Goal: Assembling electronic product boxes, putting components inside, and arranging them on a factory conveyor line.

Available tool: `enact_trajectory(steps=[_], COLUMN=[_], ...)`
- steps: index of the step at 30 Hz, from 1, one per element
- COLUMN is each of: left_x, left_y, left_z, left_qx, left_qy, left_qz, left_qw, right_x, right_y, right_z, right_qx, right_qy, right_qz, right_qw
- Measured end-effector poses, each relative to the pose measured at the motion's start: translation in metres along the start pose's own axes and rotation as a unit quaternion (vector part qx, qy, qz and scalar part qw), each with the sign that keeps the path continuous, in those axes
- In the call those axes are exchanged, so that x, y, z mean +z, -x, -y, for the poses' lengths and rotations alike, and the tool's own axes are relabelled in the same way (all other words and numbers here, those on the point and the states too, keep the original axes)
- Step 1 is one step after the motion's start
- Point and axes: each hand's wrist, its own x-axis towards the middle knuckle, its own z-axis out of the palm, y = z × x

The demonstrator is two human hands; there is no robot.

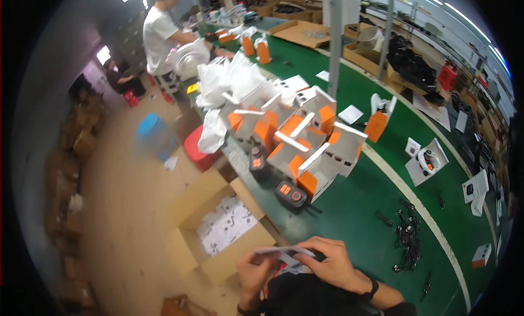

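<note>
Low in the view, close to my body, my left hand (254, 273) and my right hand (334, 264) are both closed on a thin white folded paper (286, 252). The left fingers pinch its left end, while my right thumb and fingers grip the other end. Beyond my left hand an open cardboard box (188, 220) contains many white printed leaflets (226, 224). Two black handheld devices with orange buttons, one nearer (290, 195) and one farther (257, 158), are at the left edge of the green table (344, 217).
Open white-and-orange boxes (305, 146) crowd the table ahead, with white plastic bags (226, 78) behind them. Black coiled cables (408, 234) lie to the right. An open white carton (427, 162) sits farther right. A person (161, 37) works by a white fan (191, 58) at far left.
</note>
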Motion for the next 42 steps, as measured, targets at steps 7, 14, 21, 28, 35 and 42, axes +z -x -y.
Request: enact_trajectory(steps=[7, 14, 21, 28, 35, 42], left_x=[-0.183, -0.173, -0.028, 0.035, 0.086, 0.148], left_y=[-0.141, -0.257, -0.205, -0.081, -0.049, -0.045], left_z=[0.243, 0.304, 0.230, 0.057, -0.013, -0.025], left_qx=[-0.049, -0.021, 0.088, 0.292, 0.375, 0.413], left_qy=[0.021, -0.126, -0.130, -0.152, -0.238, -0.177], left_qz=[-0.277, -0.223, -0.236, -0.278, -0.218, -0.098], left_qw=[0.959, 0.966, 0.959, 0.902, 0.869, 0.888], right_x=[-0.032, -0.147, -0.384, -0.628, -0.609, -0.468], right_y=[0.054, 0.133, 0.241, 0.368, 0.309, 0.261], right_z=[-0.016, -0.018, -0.081, -0.229, -0.262, -0.195], right_qx=[0.034, 0.105, 0.082, 0.335, 0.186, 0.259], right_qy=[0.084, 0.170, 0.404, 0.508, 0.372, 0.319], right_qz=[-0.055, -0.229, -0.618, -0.625, -0.606, -0.477], right_qw=[0.994, 0.953, 0.670, 0.490, 0.678, 0.778])
